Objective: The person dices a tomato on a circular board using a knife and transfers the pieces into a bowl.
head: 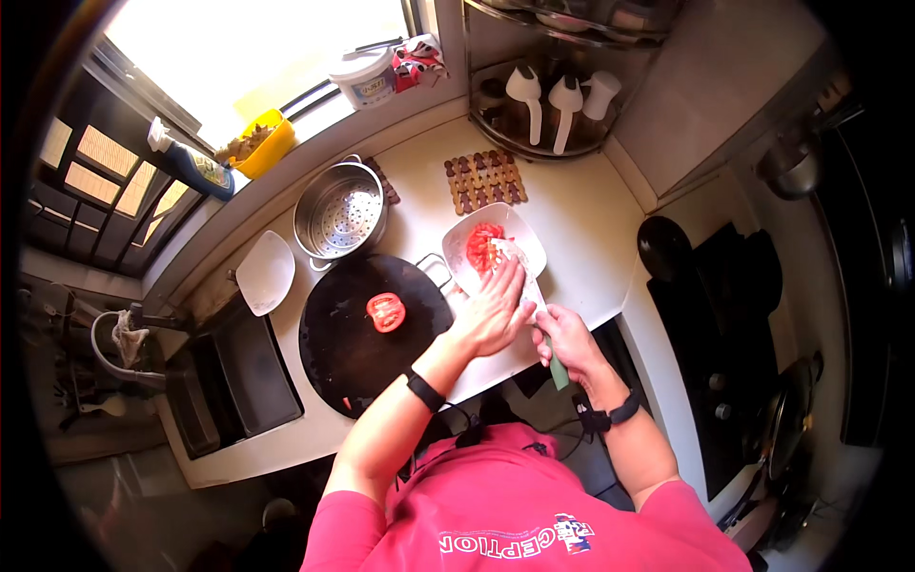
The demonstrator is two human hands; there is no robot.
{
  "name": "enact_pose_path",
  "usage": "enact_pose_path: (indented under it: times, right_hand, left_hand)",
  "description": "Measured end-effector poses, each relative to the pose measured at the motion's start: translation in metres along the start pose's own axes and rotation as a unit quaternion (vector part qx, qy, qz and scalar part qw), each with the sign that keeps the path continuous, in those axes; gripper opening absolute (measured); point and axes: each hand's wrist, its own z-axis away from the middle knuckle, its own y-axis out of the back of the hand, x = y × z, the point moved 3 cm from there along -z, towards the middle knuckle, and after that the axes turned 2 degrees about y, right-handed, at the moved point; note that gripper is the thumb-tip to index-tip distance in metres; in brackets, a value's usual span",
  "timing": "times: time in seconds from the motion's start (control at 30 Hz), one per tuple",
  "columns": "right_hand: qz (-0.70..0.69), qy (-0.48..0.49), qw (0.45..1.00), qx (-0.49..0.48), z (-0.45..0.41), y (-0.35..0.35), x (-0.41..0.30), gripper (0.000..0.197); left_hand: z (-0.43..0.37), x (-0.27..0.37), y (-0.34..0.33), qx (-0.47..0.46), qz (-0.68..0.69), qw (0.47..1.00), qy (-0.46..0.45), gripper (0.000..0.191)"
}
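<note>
My right hand [568, 339] is closed around the green handle of a kitchen knife [557, 368]. The knife's pale, speckled blade extends over a white square bowl [532, 239]. Flat against the blade and over the bowl's near edge lies my left hand [497, 307], its fingers extended. Cut tomato pieces [484, 247] lie in the bowl, beside the blade. A halved tomato [386, 312] rests cut face up on a round black cutting board [343, 365] to the left. Part of the blade is hidden by my left hand.
Beyond the board stands a steel steamer pot with holes [339, 211]. An empty white dish [266, 275] is near the sink [257, 379]. A wooden trivet [486, 179] lies behind the bowl. A corner rack [543, 146] stands at the back, and a black stovetop [704, 386] is at right.
</note>
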Motion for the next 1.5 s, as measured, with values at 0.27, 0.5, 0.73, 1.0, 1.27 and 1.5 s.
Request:
enact_pose_path:
  times: [0.27, 0.5, 0.73, 1.0, 1.27, 1.5]
  right_hand:
    - [0.080, 0.047, 0.994, 0.063, 0.025, 0.033, 0.018, 0.016]
    - [0.143, 0.065, 0.978, -0.137, 0.031, -0.006, 0.035, 0.018]
    - [0.166, 0.068, 0.968, -0.178, 0.021, -0.055, 0.049, 0.016]
    - [0.118, 0.121, 0.980, -0.108, 0.017, -0.030, 0.030, 0.014]
    - [0.025, 0.150, 0.987, 0.042, 0.048, 0.037, 0.024, 0.017]
    - [-0.001, 0.137, 0.987, 0.086, 0.078, 0.067, 0.044, 0.016]
  left_hand:
    - [0.012, -0.019, 0.077, 0.187, 0.191, 0.961, 0.072, 0.044]
    - [0.236, -0.089, 0.135, 0.198, 0.034, 0.908, 0.368, 0.023]
    - [0.312, -0.089, 0.056, 0.236, 0.028, 0.875, 0.422, 0.025]
    - [0.291, -0.090, 0.045, 0.232, -0.051, 0.879, 0.413, 0.013]
    - [0.093, -0.014, 0.085, 0.268, 0.136, 0.936, 0.184, 0.011]
    - [0.036, -0.048, 0.090, 0.210, 0.002, 0.948, 0.239, 0.042]
